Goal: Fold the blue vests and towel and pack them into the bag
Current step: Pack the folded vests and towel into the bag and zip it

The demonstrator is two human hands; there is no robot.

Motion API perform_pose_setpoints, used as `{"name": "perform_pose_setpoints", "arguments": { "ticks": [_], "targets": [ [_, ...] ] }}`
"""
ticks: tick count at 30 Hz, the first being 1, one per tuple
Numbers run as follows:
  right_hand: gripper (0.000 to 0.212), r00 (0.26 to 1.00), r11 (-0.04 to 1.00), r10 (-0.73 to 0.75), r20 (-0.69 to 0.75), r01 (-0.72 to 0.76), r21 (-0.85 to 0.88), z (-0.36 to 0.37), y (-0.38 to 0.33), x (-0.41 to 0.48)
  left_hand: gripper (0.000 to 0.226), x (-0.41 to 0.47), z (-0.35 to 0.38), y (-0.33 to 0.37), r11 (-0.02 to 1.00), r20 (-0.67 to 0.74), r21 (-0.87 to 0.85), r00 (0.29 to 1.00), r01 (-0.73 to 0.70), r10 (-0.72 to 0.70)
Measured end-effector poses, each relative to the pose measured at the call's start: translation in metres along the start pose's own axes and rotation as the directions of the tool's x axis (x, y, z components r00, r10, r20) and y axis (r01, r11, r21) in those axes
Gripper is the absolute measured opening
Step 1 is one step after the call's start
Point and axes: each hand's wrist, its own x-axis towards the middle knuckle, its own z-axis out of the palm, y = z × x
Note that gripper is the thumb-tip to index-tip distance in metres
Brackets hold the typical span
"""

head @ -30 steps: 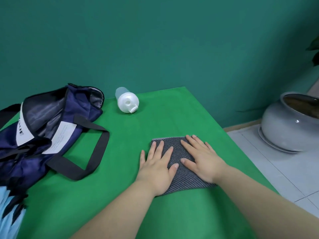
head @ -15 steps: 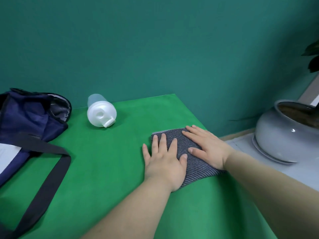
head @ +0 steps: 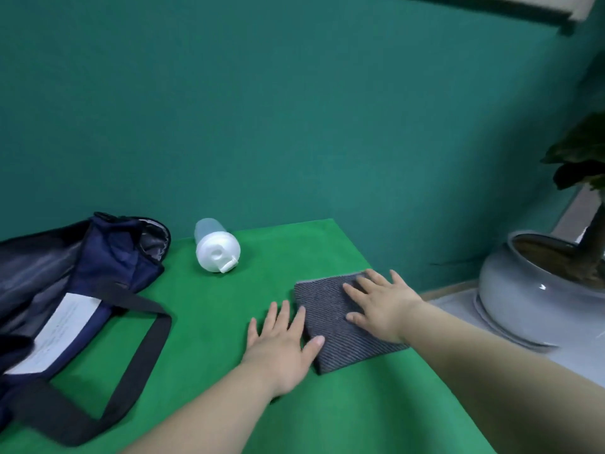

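a: head view. where's the towel (head: 340, 322)?
b: folded, flat on the green table (head: 203, 322), at 4 o'clock from the bottle (head: 216, 249).
a: hands?
b: right hand (head: 383, 306) flat on the towel, fingers spread. left hand (head: 281, 342) flat on the table at the towel's 9 o'clock edge, fingers slightly apart, thumb on the cloth.
a: bag (head: 98, 257)?
b: open, far over at 9 o'clock.
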Motion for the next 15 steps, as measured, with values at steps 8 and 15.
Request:
{"name": "perform_pose_setpoints", "arguments": {
  "ticks": [8, 15],
  "targets": [
    [0.063, 0.932, 0.928, -0.286, -0.222, 0.327, 0.178, -0.079, -0.131, -0.013, 0.065, -0.107, -0.069, -0.101, 0.987, -0.131, -0.025, 0.978, 0.16, -0.162],
    [0.064, 0.819, 0.828, -0.468, -0.331, 0.538, 0.16, -0.148, -0.242, 0.013, 0.06, -0.178, -0.115, -0.21, 0.916, -0.123, -0.046, 0.907, 0.399, -0.402]
  ]
}}
